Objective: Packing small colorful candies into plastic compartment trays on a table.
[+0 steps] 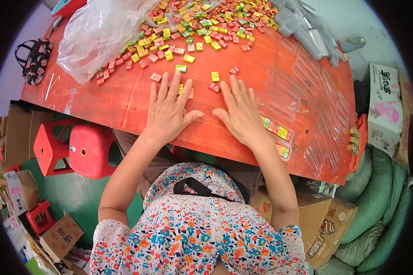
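My left hand (166,110) lies palm down with its fingers spread on the red table (119,98). Under and around its fingers are several small candy-sized boxes, among them a green box (181,68) at the fingertips and a pink box (156,77) to the left. Flat as well, my right hand (241,112) has its fingers stretched forward. A red box (214,87) and a yellow box (215,76) sit just left of its fingertips. By my right wrist, a clear plastic tray (291,141) holds small coloured boxes, partly hidden by my forearm.
A heap of small boxes (206,32) spreads across the far side beside a clear plastic bag (96,41). Empty clear trays (328,133) lie at the right, with grey plastic pieces (303,30) behind. Red stools (91,151) and cartons (62,236) stand on the floor.
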`<state>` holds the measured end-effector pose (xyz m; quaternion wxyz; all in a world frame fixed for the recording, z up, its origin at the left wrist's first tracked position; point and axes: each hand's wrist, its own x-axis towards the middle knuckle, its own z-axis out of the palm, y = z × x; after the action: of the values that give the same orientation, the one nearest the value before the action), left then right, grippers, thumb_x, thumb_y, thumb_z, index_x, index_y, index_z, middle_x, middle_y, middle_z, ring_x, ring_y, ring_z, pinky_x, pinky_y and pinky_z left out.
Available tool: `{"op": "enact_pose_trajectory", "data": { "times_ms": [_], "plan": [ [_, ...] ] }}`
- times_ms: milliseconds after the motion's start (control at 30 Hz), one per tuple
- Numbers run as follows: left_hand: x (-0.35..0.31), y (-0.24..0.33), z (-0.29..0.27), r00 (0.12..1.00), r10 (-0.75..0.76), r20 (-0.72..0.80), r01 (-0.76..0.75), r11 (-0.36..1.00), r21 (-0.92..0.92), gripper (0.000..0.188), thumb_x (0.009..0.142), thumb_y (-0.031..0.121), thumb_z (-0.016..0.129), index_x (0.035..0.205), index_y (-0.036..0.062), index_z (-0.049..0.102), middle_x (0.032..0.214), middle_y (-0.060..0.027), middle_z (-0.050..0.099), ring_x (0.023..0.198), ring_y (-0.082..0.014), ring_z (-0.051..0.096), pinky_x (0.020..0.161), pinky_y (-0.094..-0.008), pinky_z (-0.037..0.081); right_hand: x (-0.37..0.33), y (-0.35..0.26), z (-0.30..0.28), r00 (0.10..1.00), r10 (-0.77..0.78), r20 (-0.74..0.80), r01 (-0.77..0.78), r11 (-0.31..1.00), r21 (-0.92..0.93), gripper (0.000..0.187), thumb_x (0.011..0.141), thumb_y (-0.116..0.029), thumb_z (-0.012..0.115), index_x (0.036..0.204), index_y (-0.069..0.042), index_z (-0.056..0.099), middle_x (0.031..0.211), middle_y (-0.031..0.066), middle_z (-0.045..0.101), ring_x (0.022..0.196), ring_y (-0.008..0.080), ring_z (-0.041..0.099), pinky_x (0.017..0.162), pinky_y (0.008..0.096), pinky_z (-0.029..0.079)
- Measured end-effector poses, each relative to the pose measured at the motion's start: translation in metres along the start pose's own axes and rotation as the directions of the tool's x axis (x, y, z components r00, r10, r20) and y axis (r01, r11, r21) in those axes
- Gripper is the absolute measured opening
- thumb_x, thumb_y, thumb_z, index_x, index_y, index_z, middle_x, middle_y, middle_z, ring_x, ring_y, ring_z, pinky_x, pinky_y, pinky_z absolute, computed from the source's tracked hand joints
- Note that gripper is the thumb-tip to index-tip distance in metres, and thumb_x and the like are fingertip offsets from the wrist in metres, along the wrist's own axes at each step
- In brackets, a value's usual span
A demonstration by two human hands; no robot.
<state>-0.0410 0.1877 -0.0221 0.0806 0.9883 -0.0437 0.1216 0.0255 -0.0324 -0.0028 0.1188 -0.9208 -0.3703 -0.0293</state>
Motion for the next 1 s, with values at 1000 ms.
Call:
{"op": "enact_pose_trajectory", "data": {
  "times_ms": [1000],
  "plan": [
    [-0.052,0.023,-0.028,0.978,-0.013,-0.208,-0.058,0.942,-0.331,0.027,0.079,0.011,0.075,0.103,0.0053,0.064,0.099,-0.0094,0.061,0.091,-0.0286,0.059,0.078,-0.0400,0.046,-0.015,-0.027,-0.016,0.986,-0.105,-0.129,0.130,0.969,0.209,0.032,0.076,-0.003,0.072,0.108,-0.002,0.068,0.112,0.0092,0.063,0.106,0.0285,0.059,0.088,0.0424,0.046]
  ]
}}
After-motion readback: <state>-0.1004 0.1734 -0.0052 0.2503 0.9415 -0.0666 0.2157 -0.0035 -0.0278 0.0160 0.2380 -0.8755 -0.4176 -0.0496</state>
